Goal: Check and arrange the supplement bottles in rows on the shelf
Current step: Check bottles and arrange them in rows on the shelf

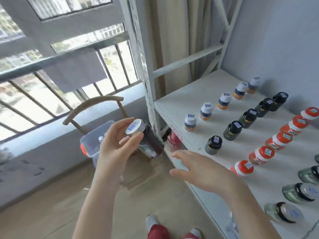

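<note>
Dark maroon plastic supplement bottle with silver screw cap (149, 141): in the air just left of the white shelf's (181, 107) near-left corner, tilted, cap towards the camera. Judged light, rigid and smooth-sided; safest hold is round the body, not the cap alone. Left hand (117, 144): raised, fingers curled round cap and shoulder. Right hand (198, 169): palm down, fingers spread wide, holding nothing, hovering at the shelf's near edge

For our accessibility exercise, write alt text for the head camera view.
The left hand holds a dark bottle beside a white shelf; the right hand hovers open near its edge. Rows of white-capped bottles, black-capped bottles and orange-capped bottles stand on it.
</note>
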